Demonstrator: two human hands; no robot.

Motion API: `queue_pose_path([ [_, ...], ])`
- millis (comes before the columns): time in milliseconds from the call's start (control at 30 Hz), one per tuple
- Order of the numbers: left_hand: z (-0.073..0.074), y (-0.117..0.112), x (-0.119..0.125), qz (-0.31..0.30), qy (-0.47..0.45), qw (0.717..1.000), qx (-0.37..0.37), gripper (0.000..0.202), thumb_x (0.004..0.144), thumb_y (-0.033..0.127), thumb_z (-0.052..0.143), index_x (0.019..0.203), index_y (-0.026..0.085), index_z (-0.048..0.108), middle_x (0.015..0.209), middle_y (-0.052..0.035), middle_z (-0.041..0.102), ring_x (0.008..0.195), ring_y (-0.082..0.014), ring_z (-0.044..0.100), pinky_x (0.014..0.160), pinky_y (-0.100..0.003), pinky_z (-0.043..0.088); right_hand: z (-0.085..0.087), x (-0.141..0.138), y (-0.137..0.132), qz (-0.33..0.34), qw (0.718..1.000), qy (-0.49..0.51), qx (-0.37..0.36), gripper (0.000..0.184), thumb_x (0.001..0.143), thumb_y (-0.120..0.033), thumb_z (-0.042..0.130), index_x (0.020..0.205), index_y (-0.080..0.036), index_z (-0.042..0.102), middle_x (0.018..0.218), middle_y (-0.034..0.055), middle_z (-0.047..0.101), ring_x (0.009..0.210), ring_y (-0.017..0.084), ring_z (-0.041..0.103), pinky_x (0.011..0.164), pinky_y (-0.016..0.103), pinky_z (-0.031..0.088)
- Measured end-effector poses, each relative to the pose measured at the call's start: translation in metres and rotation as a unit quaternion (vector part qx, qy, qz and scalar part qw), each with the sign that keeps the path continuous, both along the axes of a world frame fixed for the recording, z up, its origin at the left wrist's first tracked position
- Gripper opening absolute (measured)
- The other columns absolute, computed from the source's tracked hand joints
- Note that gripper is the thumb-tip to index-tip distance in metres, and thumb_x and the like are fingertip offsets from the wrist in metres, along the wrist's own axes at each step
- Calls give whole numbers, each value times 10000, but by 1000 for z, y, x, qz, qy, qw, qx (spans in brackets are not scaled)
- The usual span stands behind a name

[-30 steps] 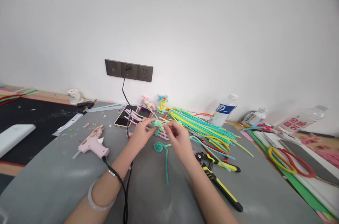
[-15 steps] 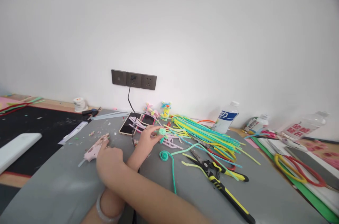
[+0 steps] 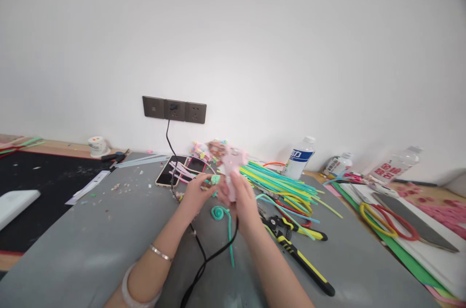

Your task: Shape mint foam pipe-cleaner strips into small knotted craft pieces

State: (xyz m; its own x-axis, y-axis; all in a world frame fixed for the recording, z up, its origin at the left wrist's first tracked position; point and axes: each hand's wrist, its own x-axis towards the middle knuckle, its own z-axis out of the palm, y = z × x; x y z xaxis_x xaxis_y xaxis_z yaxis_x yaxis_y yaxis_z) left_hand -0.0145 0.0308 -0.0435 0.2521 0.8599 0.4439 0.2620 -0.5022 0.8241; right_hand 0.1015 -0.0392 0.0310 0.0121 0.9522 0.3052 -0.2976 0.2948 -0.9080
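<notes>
- Above the grey bench (image 3: 109,245), the right hand (image 3: 244,201) grips a pink glue gun (image 3: 233,161).
- Beside it, the left hand (image 3: 197,194) pinches a mint-green piece (image 3: 215,179).
- On the bench lies a teal coil (image 3: 218,213).

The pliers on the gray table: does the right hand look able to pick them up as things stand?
Probably not yet: the right hand holds the pink glue gun, so it would likely need freeing first. Otherwise, the pliers lie close by with their handles uncovered.
</notes>
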Motion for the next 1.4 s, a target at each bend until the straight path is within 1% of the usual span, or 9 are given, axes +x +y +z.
queue_pose_path([
  [67, 3, -1, -2, -16, 0, 1000, -21, 304, 896, 331, 644, 1139, 148, 635, 1124, -93, 639, 910, -213, 657, 769, -394, 585, -10, 29, -12, -9, 998, 61, -11, 344, 879, -531, 569, 919, -190, 540, 567, -83, 382, 395, 44, 264, 422, 195, 203],
  [167, 9, -4, -4, -15, -15, 999, -30, 237, 804, 334, 705, 976, 171, 703, 1004, -63, 616, 782, -171, 637, 646, -313, 598, -29, 56, -28, -24, 995, 72, -59, 367, 881, -548, 577, 924, -184, 554, 540, -88, 371, 381, 39, 223, 403, 200, 149],
  [300, 14, -6, -4, -7, -39, 999, -29, 243, 752, 308, 718, 964, 189, 733, 1045, -62, 541, 765, -149, 627, 627, -299, 606, -52, 66, -39, -12, 993, 70, -98, 442, 869, -609, 560, 935, -172, 574, 513, -92, 371, 352, 32, 221, 392, 202, 142],
  [400, 15, -7, -4, -9, -51, 998, -31, 260, 740, 294, 720, 979, 192, 738, 1069, -68, 521, 783, -156, 630, 629, -301, 607, -60, 66, -41, 5, 992, 64, -112, 464, 867, -620, 559, 937, -162, 582, 496, -95, 381, 327, 32, 222, 383, 206, 121],
  [600, 19, -10, -4, -13, -56, 998, -28, 235, 746, 264, 719, 973, 206, 744, 1069, -64, 520, 807, -164, 624, 660, -318, 615, -63, 66, -41, 21, 992, 46, -117, 463, 883, -615, 541, 935, -157, 581, 467, -101, 383, 309, 37, 243, 363, 201, 134],
  [767, 21, -12, -3, -9, -51, 998, -19, 233, 754, 263, 712, 979, 211, 739, 1065, -61, 528, 780, -155, 624, 651, -307, 610, -65, 66, -42, 20, 992, 38, -121, 455, 873, -615, 554, 869, -159, 568, 450, -101, 383, 304, 28, 243, 344, 182, 134],
  [933, 22, -13, -2, -17, -59, 998, -22, 223, 754, 246, 699, 970, 212, 741, 1051, -56, 520, 777, -146, 611, 660, -305, 617, -64, 66, -42, 11, 992, 36, -122, 453, 871, -604, 568, 860, -152, 569, 456, -101, 378, 323, 24, 221, 349, 178, 124],
  [1133, 21, -12, -3, -7, -57, 998, -16, 223, 751, 239, 702, 970, 214, 735, 1058, -56, 524, 786, -148, 614, 658, -303, 615, -65, 67, -42, 3, 992, 30, -125, 459, 858, -614, 579, 855, -155, 567, 460, -97, 381, 332, 31, 208, 344, 180, 123],
  [1400, 22, -13, -4, -10, -55, 998, -11, 203, 761, 228, 692, 959, 218, 732, 1113, -69, 528, 782, -148, 616, 658, -309, 617, -67, 68, -42, -17, 992, 19, -124, 454, 866, -613, 570, 874, -159, 565, 450, -98, 378, 323, 32, 230, 345, 175, 151],
])
